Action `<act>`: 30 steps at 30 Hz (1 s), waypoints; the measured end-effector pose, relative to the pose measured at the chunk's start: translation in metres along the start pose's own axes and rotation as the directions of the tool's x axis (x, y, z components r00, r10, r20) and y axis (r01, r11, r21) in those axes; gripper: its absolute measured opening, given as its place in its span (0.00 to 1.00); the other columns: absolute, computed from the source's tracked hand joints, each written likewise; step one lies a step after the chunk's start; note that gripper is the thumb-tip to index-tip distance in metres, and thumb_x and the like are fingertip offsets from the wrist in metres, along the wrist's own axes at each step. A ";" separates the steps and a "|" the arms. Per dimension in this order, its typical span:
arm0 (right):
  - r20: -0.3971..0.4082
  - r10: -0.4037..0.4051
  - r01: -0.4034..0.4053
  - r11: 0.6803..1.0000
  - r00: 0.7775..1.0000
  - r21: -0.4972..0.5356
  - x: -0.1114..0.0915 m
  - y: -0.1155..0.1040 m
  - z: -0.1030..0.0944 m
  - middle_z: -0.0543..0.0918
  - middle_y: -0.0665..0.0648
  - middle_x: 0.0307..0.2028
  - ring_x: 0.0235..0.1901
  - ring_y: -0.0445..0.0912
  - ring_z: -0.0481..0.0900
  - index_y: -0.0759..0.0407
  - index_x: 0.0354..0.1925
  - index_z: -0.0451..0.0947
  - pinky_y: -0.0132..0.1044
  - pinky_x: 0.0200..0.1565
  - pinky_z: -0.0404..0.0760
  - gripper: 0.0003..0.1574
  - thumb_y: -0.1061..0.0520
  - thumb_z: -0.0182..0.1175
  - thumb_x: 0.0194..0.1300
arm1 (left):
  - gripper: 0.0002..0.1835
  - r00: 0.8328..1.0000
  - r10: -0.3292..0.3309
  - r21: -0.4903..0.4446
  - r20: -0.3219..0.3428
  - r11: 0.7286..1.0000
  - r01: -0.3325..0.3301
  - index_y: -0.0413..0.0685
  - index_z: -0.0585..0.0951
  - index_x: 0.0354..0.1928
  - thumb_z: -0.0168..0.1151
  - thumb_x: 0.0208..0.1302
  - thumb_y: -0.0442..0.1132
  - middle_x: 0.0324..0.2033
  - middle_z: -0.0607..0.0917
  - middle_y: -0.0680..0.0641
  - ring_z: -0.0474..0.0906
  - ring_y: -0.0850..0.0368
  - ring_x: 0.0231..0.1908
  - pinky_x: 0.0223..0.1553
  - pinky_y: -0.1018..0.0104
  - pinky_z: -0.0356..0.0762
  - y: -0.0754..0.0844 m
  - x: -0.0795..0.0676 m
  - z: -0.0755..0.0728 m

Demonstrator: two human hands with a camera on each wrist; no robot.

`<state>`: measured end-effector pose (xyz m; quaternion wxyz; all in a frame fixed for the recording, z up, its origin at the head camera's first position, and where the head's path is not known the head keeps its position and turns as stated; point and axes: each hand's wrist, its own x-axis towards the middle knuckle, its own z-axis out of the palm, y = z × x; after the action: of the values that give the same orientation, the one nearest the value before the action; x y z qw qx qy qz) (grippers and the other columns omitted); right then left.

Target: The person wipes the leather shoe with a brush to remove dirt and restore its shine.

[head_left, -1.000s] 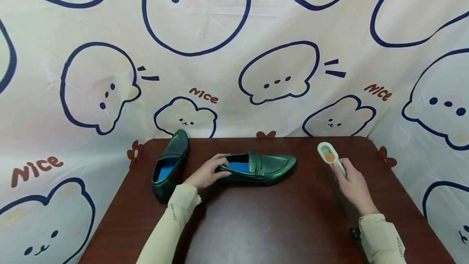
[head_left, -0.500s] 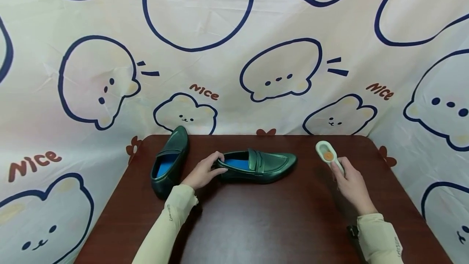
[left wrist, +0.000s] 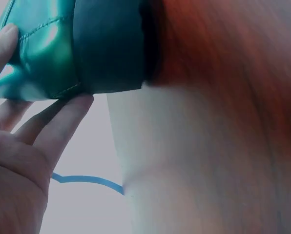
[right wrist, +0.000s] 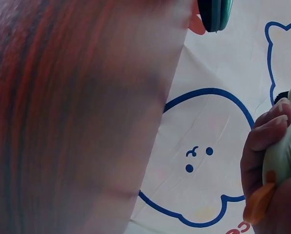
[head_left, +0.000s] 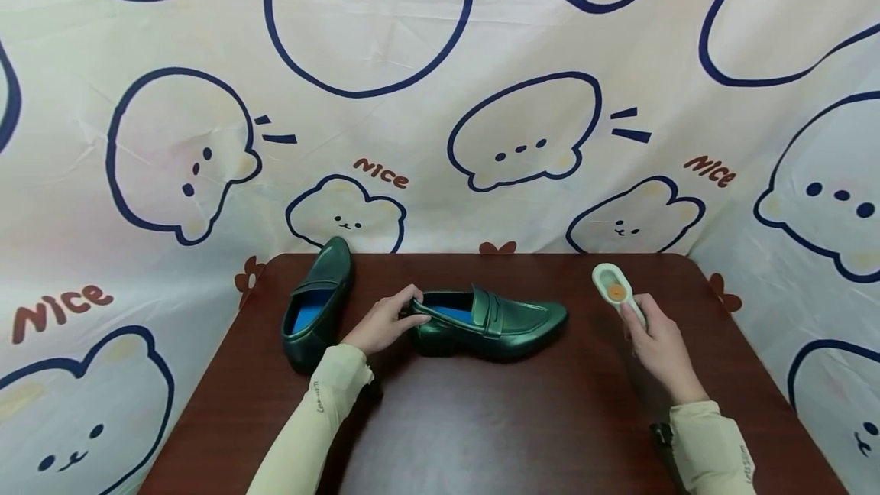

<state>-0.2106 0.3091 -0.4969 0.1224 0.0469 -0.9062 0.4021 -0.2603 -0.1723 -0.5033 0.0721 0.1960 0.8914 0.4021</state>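
My left hand point(head_left: 380, 323) grips a dark green loafer point(head_left: 512, 323) by its heel end, thumb on the near side and fingers at the back. The loafer's toe points right, and its side faces me; blue lining shows in the opening. In the left wrist view, the loafer's dark heel block point(left wrist: 111, 48) sits just above the fingertips. My right hand point(head_left: 663, 350) holds a pale green brush point(head_left: 607, 275) with an oval head and an orange part point(head_left: 616, 292) on it. Dark bristles point(right wrist: 281, 97) show along its edge in the right wrist view.
A matching green loafer point(head_left: 319, 304) stands left of my left hand, toe toward the back, close to the left forearm. The brown table point(head_left: 522, 426) ends at a cloth backdrop point(head_left: 426, 136) printed with cartoon bears.
The gripped loafer has tipped and swung, its toe now farther right and nearer to me, with more of its side showing. The left fingers closed in on the heel earlier; the right hand is nearly still.
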 end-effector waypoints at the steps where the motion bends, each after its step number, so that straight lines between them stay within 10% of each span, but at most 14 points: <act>1: 0.003 -0.002 0.002 1.000 1.000 0.006 0.000 -0.001 0.000 0.77 0.59 0.27 0.17 0.42 0.74 0.59 0.52 0.70 0.38 0.20 0.75 0.19 0.44 0.48 0.83 | 0.13 1.000 -0.003 -0.008 0.008 1.000 0.003 0.65 0.73 0.52 0.65 0.73 0.51 0.34 0.77 0.54 0.76 0.52 0.42 0.44 0.57 0.73 0.001 0.000 0.000; 7: 0.009 -0.009 0.009 0.999 1.000 0.040 0.001 -0.010 0.002 0.77 0.60 0.27 0.15 0.44 0.75 0.58 0.52 0.71 0.40 0.19 0.77 0.19 0.44 0.48 0.83 | 0.13 0.997 -0.058 -0.103 0.054 0.993 0.063 0.65 0.71 0.51 0.63 0.74 0.53 0.30 0.76 0.52 0.75 0.52 0.36 0.39 0.57 0.74 0.004 0.004 -0.001; 17: 0.060 -0.042 0.035 0.993 0.997 0.117 0.007 -0.040 0.019 0.75 0.64 0.26 0.14 0.46 0.73 0.58 0.52 0.72 0.40 0.19 0.77 0.19 0.44 0.47 0.84 | 0.16 0.983 -0.161 -0.255 0.094 0.950 0.180 0.55 0.67 0.57 0.58 0.78 0.50 0.54 0.81 0.42 0.84 0.51 0.49 0.53 0.46 0.84 0.007 0.014 -0.003; 30: 0.231 0.018 -0.055 0.986 0.973 0.154 0.013 -0.072 0.056 0.72 0.58 0.29 0.21 0.49 0.73 0.53 0.58 0.72 0.40 0.24 0.77 0.24 0.37 0.51 0.80 | 0.24 0.992 -0.122 -0.105 0.021 0.987 0.123 0.51 0.63 0.72 0.46 0.83 0.53 0.66 0.74 0.40 0.73 0.45 0.62 0.67 0.42 0.69 0.002 0.019 0.007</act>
<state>-0.2203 0.2196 -0.4784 0.0055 0.0861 -0.8798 0.4675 -0.2755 -0.1583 -0.5058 0.1133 0.1396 0.8786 0.4424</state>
